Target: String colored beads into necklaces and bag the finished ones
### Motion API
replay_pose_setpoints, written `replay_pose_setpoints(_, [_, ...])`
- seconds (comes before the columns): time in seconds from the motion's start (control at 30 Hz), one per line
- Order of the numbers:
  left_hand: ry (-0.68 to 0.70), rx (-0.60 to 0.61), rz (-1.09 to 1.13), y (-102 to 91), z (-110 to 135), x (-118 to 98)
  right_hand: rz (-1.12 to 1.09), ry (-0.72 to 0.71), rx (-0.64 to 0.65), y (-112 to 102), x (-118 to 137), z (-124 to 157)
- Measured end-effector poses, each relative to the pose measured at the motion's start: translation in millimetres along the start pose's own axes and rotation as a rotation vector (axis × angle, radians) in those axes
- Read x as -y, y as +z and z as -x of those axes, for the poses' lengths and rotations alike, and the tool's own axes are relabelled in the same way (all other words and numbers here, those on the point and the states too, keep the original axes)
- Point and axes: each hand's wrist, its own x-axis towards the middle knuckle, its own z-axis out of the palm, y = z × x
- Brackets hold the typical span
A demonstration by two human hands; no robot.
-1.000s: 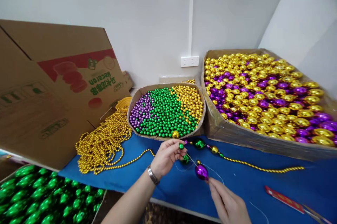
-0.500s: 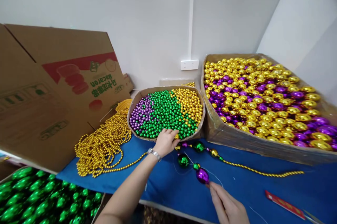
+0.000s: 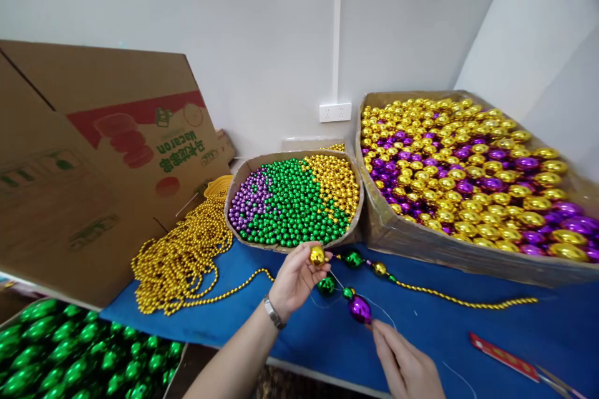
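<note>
Change vs 0.5 s ago: L hand has left the tray rim and drawn back nearer, now w/ a round shiny gold plastic bead. R hand much as it was.

Item 1: gold bead. Pinched betw. L thumb and fingertips, fingers narrow and closed on it. Sits at the far-right tip of the fingers, raised, just near of the round cardboard tray of small purple, green and gold beads.

Item 2: thin clear thread. Runs from gold bead toward near right, to the oval shiny purple bead.

Item 3: purple bead. Long axis far left to near right, in line w/ thread. Small round green bead touches its far end. R fingertips narrow, drawn together at its near-right end. Whether they grip thread or bead: cannot tell.

Misc: larger green bead just left of thread. Strand of gold beads trails right on blue table cover. Heap of gold bead strands at left. Big cardboard box of gold and purple ovals, far right.
</note>
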Motion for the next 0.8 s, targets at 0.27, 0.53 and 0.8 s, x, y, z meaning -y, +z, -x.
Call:
replay_pose_setpoints(0.27, [0.005, 0.023, -0.033, 0.8, 3.4, -0.9, 0.022, -0.036, -0.010, -3.0, 0.1, 0.1])
replay_pose_setpoints(0.53, [0.013, 0.060, -0.168, 3.4, 9.2, 5.0, 0.028, -0.034, 0.003, -1.2, -1.9, -0.1])
replay_pose_setpoints(0.8, [0.038, 0.117, -0.320, 0.8, 11.7, 16.0, -0.039, 0.033, 0.077, 2.2, -6.2, 2.8])
